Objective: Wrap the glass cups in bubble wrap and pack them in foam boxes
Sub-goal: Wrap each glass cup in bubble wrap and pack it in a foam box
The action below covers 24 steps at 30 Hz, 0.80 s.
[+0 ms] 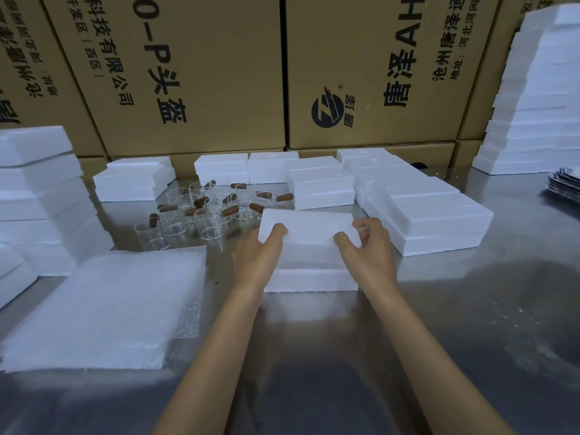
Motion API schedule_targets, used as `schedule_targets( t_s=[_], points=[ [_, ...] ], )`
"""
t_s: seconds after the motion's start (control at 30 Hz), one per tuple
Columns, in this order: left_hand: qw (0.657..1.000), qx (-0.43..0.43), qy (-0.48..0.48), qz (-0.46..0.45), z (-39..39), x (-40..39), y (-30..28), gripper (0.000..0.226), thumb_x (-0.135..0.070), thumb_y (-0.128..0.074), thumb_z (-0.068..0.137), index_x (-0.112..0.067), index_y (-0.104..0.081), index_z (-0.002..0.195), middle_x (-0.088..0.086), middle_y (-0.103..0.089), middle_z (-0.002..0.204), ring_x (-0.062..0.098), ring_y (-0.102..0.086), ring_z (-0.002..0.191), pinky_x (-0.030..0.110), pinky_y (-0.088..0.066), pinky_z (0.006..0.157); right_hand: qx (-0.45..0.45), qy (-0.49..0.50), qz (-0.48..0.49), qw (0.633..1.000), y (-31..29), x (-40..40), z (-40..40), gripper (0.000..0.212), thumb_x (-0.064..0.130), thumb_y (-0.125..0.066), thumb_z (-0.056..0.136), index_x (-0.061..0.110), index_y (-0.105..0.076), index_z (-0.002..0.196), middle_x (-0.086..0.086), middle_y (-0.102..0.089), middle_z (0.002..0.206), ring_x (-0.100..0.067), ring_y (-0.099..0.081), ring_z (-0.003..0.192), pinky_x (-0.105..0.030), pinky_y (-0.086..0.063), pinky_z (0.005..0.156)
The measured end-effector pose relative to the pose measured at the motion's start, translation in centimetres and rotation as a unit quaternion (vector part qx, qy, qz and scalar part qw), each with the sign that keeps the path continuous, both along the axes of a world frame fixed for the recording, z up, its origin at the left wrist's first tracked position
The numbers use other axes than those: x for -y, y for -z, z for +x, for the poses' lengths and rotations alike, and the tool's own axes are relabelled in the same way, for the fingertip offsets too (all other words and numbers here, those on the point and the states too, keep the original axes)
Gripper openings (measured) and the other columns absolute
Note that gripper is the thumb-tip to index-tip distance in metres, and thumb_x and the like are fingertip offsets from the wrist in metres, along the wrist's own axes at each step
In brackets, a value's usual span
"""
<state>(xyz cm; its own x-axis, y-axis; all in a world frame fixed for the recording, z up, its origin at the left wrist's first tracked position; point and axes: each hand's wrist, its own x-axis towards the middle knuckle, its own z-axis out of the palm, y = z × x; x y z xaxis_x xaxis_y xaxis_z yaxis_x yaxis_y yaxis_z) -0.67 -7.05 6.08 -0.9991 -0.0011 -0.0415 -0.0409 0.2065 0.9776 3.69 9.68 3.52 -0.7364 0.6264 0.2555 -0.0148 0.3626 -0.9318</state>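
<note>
A white foam box (309,243) lies on the steel table straight in front of me, its lid on top of the base. My left hand (259,257) grips the lid's left side, thumb on top. My right hand (368,249) grips the right side, thumb on top and fingers curled at the edge. Several glass cups (205,211) with brown wooden handles stand in a cluster behind the box to the left. A stack of bubble wrap sheets (103,304) lies flat at the near left.
Closed foam boxes (430,215) are piled to the right of and behind the held box, more stacks (40,196) stand at the left edge and a tall stack (539,98) at the far right. Large cardboard cartons (219,73) wall off the back. Folded printed sheets (565,183) lie at the right edge.
</note>
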Motion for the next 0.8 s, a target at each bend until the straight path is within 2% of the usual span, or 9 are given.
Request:
schedule_targets(
  t_s=[0.13,0.23,0.33,0.37,0.47,0.6,0.7,0.73,0.8],
  points=[
    [0.998,-0.058,0.005,-0.002,-2.2,-0.9,-1.5,0.029,-0.053,-0.052,0.079,-0.027,-0.065,0.082,0.004,-0.064,0.117,0.029,-0.054,0.119,0.049,-0.045,0.103,-0.041,0.003,0.022,0.999,-1.7,-0.6,-2.4,0.029,0.04,-0.062,0.089,0.038,-0.054,0.117,0.014,-0.05,0.114,-0.009,-0.053,0.101,-0.025,-0.044,0.077],
    [0.999,-0.025,0.023,0.029,-4.6,-0.8,-0.4,0.013,-0.039,-0.06,0.092,-0.026,-0.059,0.096,-0.013,-0.059,0.096,0.011,-0.058,0.093,0.028,-0.045,0.077,-0.004,-0.042,-0.038,0.998,-1.0,-1.1,-3.7,0.033,0.046,-0.057,0.093,0.034,-0.058,0.125,0.011,-0.055,0.122,-0.002,-0.055,0.101,-0.028,-0.046,0.087],
    [1.0,0.019,0.021,0.013,-6.2,-0.4,2.0,0.03,-0.048,-0.063,0.093,-0.025,-0.052,0.107,-0.014,-0.054,0.1,0.004,-0.053,0.091,0.029,-0.042,0.078,0.043,-0.084,-0.095,0.991,0.9,-1.6,-4.3,0.031,0.048,-0.051,0.096,0.025,-0.066,0.111,-0.006,-0.062,0.109,0.011,-0.056,0.097,-0.016,-0.045,0.079],
    [0.999,0.026,0.02,0.005,-6.6,-0.1,2.6,0.027,-0.048,-0.062,0.094,-0.025,-0.055,0.104,-0.01,-0.058,0.104,0.009,-0.057,0.097,0.031,-0.045,0.085,0.05,-0.095,-0.116,0.987,1.4,-1.9,-4.4,0.03,0.047,-0.051,0.096,0.025,-0.068,0.102,-0.004,-0.064,0.107,0.012,-0.058,0.094,-0.017,-0.045,0.087],
    [0.999,0.018,0.026,-0.023,-7.3,0.2,3.5,0.019,-0.035,-0.059,0.097,-0.019,-0.064,0.088,0.003,-0.067,0.103,0.022,-0.063,0.096,0.043,-0.049,0.097,0.077,-0.121,-0.192,0.971,1.6,-3.1,-4.7,0.018,0.048,-0.055,0.092,0.039,-0.07,0.098,0.004,-0.068,0.118,-0.008,-0.064,0.106,-0.033,-0.049,0.096],
    [0.996,-0.006,0.02,-0.081,-7.3,-0.4,3.4,0.019,-0.031,-0.054,0.098,-0.016,-0.061,0.088,0.015,-0.062,0.09,0.028,-0.063,0.088,0.045,-0.051,0.094,0.088,-0.108,-0.209,0.968,1.8,-3.7,-5.0,0.028,0.046,-0.06,0.088,0.028,-0.073,0.105,0.005,-0.072,0.109,-0.017,-0.067,0.099,-0.033,-0.052,0.089],
    [0.997,-0.002,0.003,-0.075,-7.2,-0.3,3.6,0.015,-0.029,-0.056,0.097,-0.019,-0.061,0.088,0.016,-0.069,0.107,0.032,-0.066,0.105,0.045,-0.052,0.098,0.064,-0.102,-0.171,0.978,2.3,-3.4,-4.8,0.015,0.042,-0.059,0.095,0.036,-0.07,0.086,0.03,-0.064,0.08,0.015,-0.059,0.079,-0.003,-0.042,0.069],
    [0.998,0.003,0.002,-0.061,-7.2,-0.3,3.7,0.011,-0.028,-0.057,0.097,-0.021,-0.063,0.091,0.012,-0.069,0.111,0.029,-0.065,0.106,0.044,-0.052,0.098,0.055,-0.105,-0.164,0.979,2.2,-3.2,-4.7,0.017,0.039,-0.059,0.096,0.039,-0.067,0.081,0.035,-0.059,0.075,0.024,-0.054,0.07,0.002,-0.038,0.059],
    [1.0,0.005,-0.011,-0.024,-7.4,-0.2,3.9,0.015,-0.027,-0.059,0.097,-0.02,-0.065,0.108,0.006,-0.066,0.117,0.025,-0.063,0.109,0.041,-0.051,0.099,0.051,-0.109,-0.158,0.98,2.2,-3.0,-4.4,0.015,0.038,-0.059,0.096,0.042,-0.064,0.083,0.04,-0.053,0.083,0.03,-0.048,0.069,0.003,-0.035,0.058]
  ],
)
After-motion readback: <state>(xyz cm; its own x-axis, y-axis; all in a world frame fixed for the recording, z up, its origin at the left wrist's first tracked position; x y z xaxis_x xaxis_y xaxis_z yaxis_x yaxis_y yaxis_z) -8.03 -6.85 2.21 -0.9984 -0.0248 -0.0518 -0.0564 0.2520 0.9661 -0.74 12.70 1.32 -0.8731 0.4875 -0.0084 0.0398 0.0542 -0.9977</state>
